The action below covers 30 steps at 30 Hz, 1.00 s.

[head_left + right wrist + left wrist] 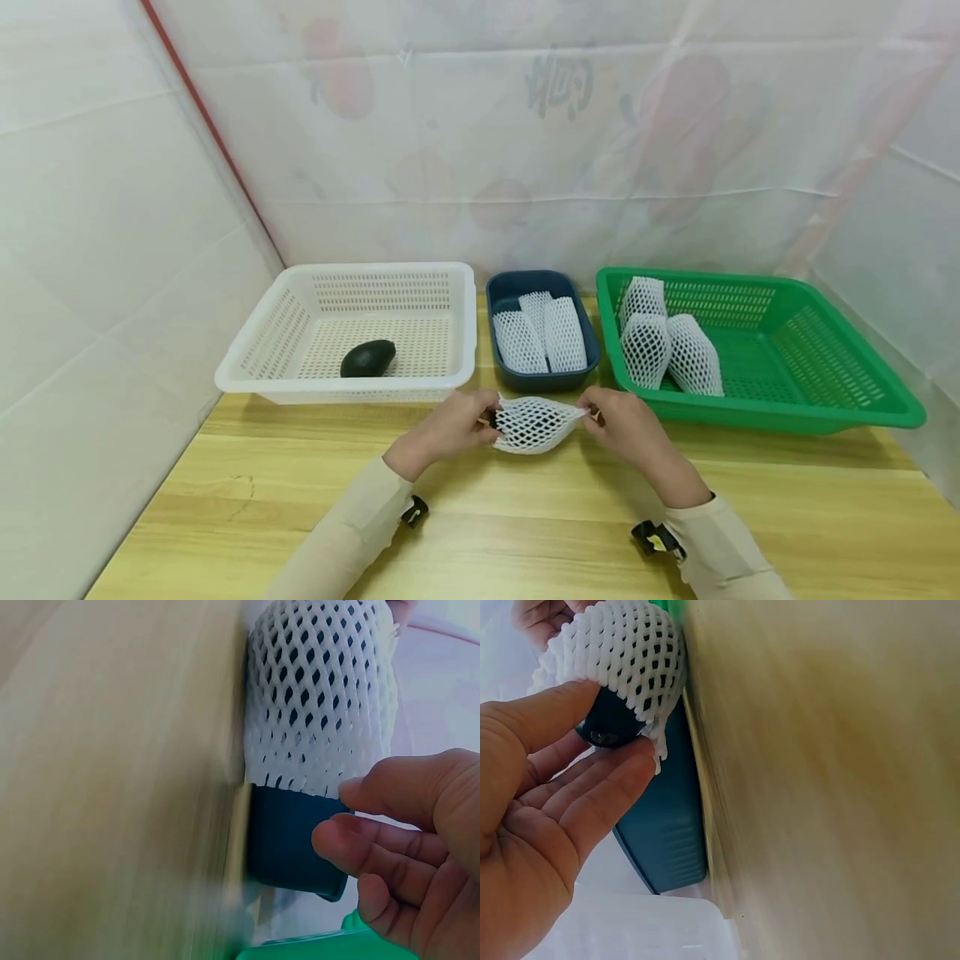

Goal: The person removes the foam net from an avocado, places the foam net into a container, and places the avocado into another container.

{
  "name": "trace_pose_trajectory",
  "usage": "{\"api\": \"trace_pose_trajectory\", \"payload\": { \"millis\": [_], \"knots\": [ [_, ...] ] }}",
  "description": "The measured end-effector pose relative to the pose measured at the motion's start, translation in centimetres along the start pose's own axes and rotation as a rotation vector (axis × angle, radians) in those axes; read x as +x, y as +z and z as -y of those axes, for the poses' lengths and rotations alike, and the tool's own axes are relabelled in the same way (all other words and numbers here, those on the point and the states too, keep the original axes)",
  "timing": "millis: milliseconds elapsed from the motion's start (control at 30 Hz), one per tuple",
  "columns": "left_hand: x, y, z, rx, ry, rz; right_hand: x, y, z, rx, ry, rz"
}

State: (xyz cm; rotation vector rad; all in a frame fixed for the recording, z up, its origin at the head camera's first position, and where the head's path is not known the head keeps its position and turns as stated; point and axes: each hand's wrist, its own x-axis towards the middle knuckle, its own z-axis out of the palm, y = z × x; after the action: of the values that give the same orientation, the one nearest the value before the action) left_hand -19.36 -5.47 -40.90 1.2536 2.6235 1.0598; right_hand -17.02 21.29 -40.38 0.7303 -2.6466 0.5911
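A dark green avocado point(613, 720) sits mostly inside a white foam net sleeve point(534, 425), above the table between both hands. My left hand point(459, 423) holds the avocado's bare stem end and the sleeve's left edge between thumb and fingers. At the sleeve's other end, my right hand point(626, 423) pinches the narrowed tip of the netting in the head view. The right wrist view shows the thumb at the sleeve's rim, with the fingers curled close by. Through the mesh, dark patches of the fruit show.
A white basket point(348, 385) at left holds one bare avocado point(367, 358). Behind the hands, a dark blue bin point(543, 382) contains several flat foam sleeves point(564, 333). On the right, a green basket point(787, 414) holds three net-wrapped pieces point(693, 354). A fabric curtain stands behind.
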Motion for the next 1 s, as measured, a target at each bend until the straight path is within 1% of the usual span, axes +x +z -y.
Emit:
{"api": "trace_pose_trajectory", "payload": {
  "millis": [133, 233, 367, 467, 600, 700, 800, 900, 1000],
  "knots": [
    [-0.1, -0.1, 0.0, 0.013, 0.008, -0.006, 0.0, -0.1, 0.2, -0.007, 0.015, 0.017],
    [-0.2, -0.2, -0.1, 0.028, 0.008, -0.005, 0.0, -0.3, 0.3, -0.002, 0.028, 0.067],
    [-0.3, -0.4, -0.2, 0.072, 0.005, -0.007, 0.0, -0.5, 0.4, 0.063, 0.045, 0.145],
    [-0.3, -0.6, -0.4, 0.118, 0.015, -0.016, 0.1, -0.4, 0.4, 0.121, 0.058, 0.191],
    [-0.2, -0.7, -0.5, 0.173, 0.040, -0.031, 0.4, 0.1, 0.3, 0.178, 0.066, 0.252],
    [0.0, -0.5, -0.5, 0.191, 0.037, -0.031, 0.6, 0.6, 0.2, 0.214, 0.077, 0.288],
    [0.2, -0.4, -0.4, 0.189, 0.020, -0.021, 0.8, 1.2, 0.2, 0.227, 0.073, 0.289],
    [0.5, -0.2, -0.5, 0.186, 0.009, -0.008, 0.9, 1.7, 0.3, 0.222, 0.025, 0.257],
    [0.7, -0.1, -0.6, 0.203, -0.002, -0.004, 1.1, 1.8, 0.4, 0.219, 0.001, 0.233]
  ]
}}
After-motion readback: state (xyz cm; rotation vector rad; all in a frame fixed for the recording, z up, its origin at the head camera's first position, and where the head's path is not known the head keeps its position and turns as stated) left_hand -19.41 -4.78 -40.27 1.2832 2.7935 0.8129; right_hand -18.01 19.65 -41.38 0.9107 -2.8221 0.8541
